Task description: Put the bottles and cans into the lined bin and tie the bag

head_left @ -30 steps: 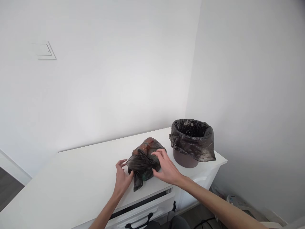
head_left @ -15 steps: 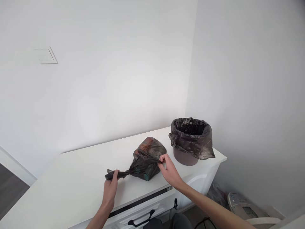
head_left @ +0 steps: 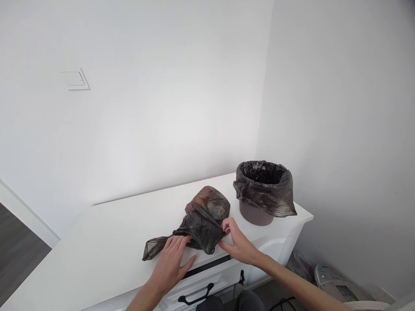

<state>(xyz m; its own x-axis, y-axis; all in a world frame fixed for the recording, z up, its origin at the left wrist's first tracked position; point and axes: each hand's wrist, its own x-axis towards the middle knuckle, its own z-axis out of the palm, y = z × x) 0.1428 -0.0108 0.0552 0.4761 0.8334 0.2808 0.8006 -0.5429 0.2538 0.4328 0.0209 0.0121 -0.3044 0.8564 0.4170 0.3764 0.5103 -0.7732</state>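
Note:
A thin black plastic bag (head_left: 207,224) lies on the white cabinet top, with orange-brown and pale contents showing through it. Its gathered end (head_left: 154,248) trails loosely to the left. My left hand (head_left: 171,261) rests over the bag's lower left part, fingers stretched out and thumb apart. At the right edge of the bag, my right hand (head_left: 238,244) has curled fingers holding a bit of the plastic, with the thumb lower down against its side. What the bag contains cannot be made out clearly.
A brown bin (head_left: 256,214) with a black liner (head_left: 266,194) folded over its rim stands at the right end of the cabinet top (head_left: 123,220). Below is a slightly open drawer (head_left: 201,291) with a black handle. A grey appliance (head_left: 337,283) sits lower right.
My left hand has let go of the twisted end and moved right onto the bag. The twist has loosened and spread. My right hand has moved slightly down along the bag's edge.

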